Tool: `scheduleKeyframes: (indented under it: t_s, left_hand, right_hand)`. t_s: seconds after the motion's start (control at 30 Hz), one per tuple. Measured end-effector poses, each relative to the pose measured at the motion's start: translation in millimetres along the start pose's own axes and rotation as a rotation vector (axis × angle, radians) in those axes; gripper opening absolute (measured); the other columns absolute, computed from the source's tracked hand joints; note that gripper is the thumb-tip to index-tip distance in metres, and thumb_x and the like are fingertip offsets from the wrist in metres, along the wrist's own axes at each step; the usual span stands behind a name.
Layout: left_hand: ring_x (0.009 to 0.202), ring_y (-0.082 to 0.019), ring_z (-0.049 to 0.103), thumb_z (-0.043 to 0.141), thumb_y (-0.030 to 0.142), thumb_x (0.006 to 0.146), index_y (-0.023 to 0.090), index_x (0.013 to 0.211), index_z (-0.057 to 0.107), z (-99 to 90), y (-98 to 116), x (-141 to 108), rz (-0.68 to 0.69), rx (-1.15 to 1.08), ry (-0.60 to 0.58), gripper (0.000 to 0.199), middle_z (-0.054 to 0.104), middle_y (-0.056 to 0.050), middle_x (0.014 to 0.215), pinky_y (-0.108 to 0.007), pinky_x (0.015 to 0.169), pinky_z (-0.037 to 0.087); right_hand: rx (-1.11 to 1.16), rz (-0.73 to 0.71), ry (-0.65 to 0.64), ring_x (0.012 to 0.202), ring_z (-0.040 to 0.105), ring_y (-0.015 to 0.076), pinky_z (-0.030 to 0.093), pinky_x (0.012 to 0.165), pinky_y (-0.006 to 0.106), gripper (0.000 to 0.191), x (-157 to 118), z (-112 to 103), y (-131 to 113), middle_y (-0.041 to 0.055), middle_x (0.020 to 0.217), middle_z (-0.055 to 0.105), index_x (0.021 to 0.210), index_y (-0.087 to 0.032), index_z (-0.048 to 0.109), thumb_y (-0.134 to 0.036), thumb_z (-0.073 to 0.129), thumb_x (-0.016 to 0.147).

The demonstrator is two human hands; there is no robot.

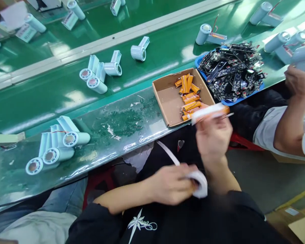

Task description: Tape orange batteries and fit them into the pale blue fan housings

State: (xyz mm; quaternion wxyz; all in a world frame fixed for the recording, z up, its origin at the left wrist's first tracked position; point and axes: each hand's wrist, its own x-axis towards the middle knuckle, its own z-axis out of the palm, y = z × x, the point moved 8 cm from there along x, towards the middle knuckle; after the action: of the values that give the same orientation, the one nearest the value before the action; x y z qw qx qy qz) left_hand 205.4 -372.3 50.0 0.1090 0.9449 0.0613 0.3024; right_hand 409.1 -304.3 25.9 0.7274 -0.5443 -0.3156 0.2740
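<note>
My left hand point(171, 184) is closed around a roll of white tape point(202, 185) close to my body. A loose strip of the tape point(167, 151) trails up from that hand toward the bench edge. My right hand point(213, 135), raised and blurred by motion, grips an orange battery point(225, 109) with a white strip along it. Just behind this hand, a cardboard box point(166, 101) on the bench holds several orange wrapped batteries point(190, 98), mostly along its right side. What the fingers of my right hand cover is hidden.
A blue tray point(227, 102) heaped with black circuit boards point(235, 71) touches the box's right side. Pale blue fan-like housings point(58, 152) stand on the bench and green belt point(162, 51). At right, a co-worker's hand point(301, 81) holds another housing.
</note>
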Motion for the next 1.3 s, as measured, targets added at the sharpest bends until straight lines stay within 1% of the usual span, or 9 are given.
scheduleKeyframes:
  t_s: [0.1, 0.17, 0.3, 0.43, 0.53, 0.63, 0.9, 1.07, 1.3]
  left_hand:
    - [0.144, -0.021, 0.056, 0.063, 0.025, 0.101, 0.031, 0.116, 0.073, -14.0, -35, -39, -0.185, 0.112, 0.023, 0.019, 0.076, -0.001, 0.109, -0.043, 0.117, 0.057]
    - [0.150, -0.035, 0.047, 0.063, 0.014, 0.098, 0.025, 0.131, 0.068, -37.4, -90, -85, -0.454, 0.256, 0.002, 0.035, 0.074, -0.010, 0.113, -0.067, 0.115, 0.051]
    - [0.142, -0.040, 0.054, 0.075, 0.027, 0.094, 0.026, 0.146, 0.058, -71.6, -155, -139, -0.637, 0.436, 0.012, 0.054, 0.071, -0.010, 0.126, -0.070, 0.112, 0.052]
    - [0.125, -0.031, 0.063, 0.079, 0.028, 0.092, 0.025, 0.135, 0.065, -59.4, -129, -91, -0.592, 0.315, 0.165, 0.046, 0.070, -0.009, 0.122, -0.055, 0.108, 0.054]
    - [0.113, -0.025, 0.066, 0.078, 0.038, 0.093, 0.024, 0.130, 0.068, -18.5, -101, -32, -0.443, 0.015, 0.066, 0.041, 0.071, -0.009, 0.120, -0.047, 0.101, 0.056]
    - [0.113, -0.023, 0.064, 0.075, 0.033, 0.096, 0.025, 0.117, 0.074, 8.0, -92, -1, -0.348, -0.196, -0.008, 0.023, 0.073, -0.008, 0.120, -0.043, 0.100, 0.055]
    - [0.106, -0.019, 0.065, 0.059, 0.027, 0.104, 0.020, 0.097, 0.065, 40.2, -110, -8, -0.616, -0.593, -0.041, 0.012, 0.070, -0.008, 0.112, -0.038, 0.098, 0.053]
    - [0.098, -0.017, 0.068, 0.049, 0.034, 0.109, 0.021, 0.104, 0.058, 50.4, -116, -22, -0.839, -0.862, 0.083, 0.016, 0.070, -0.006, 0.104, -0.034, 0.090, 0.055]
    - [0.107, -0.020, 0.063, 0.051, 0.026, 0.107, 0.021, 0.100, 0.058, 32.2, -103, -4, -0.614, -0.674, 0.026, 0.011, 0.067, -0.010, 0.114, -0.041, 0.098, 0.053]
  right_hand:
    - [-0.022, -0.129, 0.052, 0.114, 0.075, 0.0295, 0.068, 0.091, 0.043, 0.041, 12, -25, -9, 0.0074, 0.127, 0.074, 0.126, -0.029, 0.068, -0.051, 0.078, 0.094]
    - [-0.014, 0.066, -0.162, 0.106, 0.078, 0.0297, 0.070, 0.085, 0.043, 0.041, -2, -27, 14, 0.0077, 0.122, 0.077, 0.128, -0.028, 0.070, -0.041, 0.084, 0.091]
    - [0.024, 0.476, -0.617, 0.104, 0.079, 0.0287, 0.069, 0.086, 0.043, 0.052, -69, -16, 63, 0.0107, 0.124, 0.078, 0.140, -0.025, 0.065, -0.034, 0.083, 0.091]
    - [-0.044, 0.502, -0.851, 0.106, 0.077, 0.0232, 0.065, 0.093, 0.038, 0.053, -94, 2, 72, 0.0108, 0.128, 0.076, 0.149, -0.022, 0.058, -0.036, 0.071, 0.099]
    - [-0.159, 0.404, -0.996, 0.095, 0.073, 0.0179, 0.059, 0.092, 0.031, 0.044, -94, 16, 64, 0.0066, 0.113, 0.077, 0.145, -0.018, 0.060, -0.033, 0.065, 0.103]
    - [-0.226, 0.329, -1.076, 0.084, 0.065, 0.0149, 0.054, 0.083, 0.026, 0.024, -95, 23, 57, 0.0034, 0.096, 0.071, 0.124, -0.016, 0.067, -0.030, 0.059, 0.106]
    - [-0.428, 0.127, -1.041, 0.084, 0.062, 0.0192, 0.052, 0.081, 0.032, 0.025, -103, 18, 66, 0.0068, 0.099, 0.068, 0.124, -0.017, 0.063, -0.016, 0.052, 0.101]
    - [-0.563, -0.009, -1.069, 0.097, 0.064, 0.0255, 0.055, 0.090, 0.040, 0.039, -105, 21, 75, 0.0122, 0.106, 0.068, 0.139, -0.015, 0.057, -0.016, 0.054, 0.100]
    - [-0.495, 0.119, -0.987, 0.080, 0.068, 0.0185, 0.053, 0.077, 0.028, 0.028, -105, 22, 84, 0.0042, 0.093, 0.072, 0.122, -0.020, 0.068, -0.041, 0.062, 0.106]
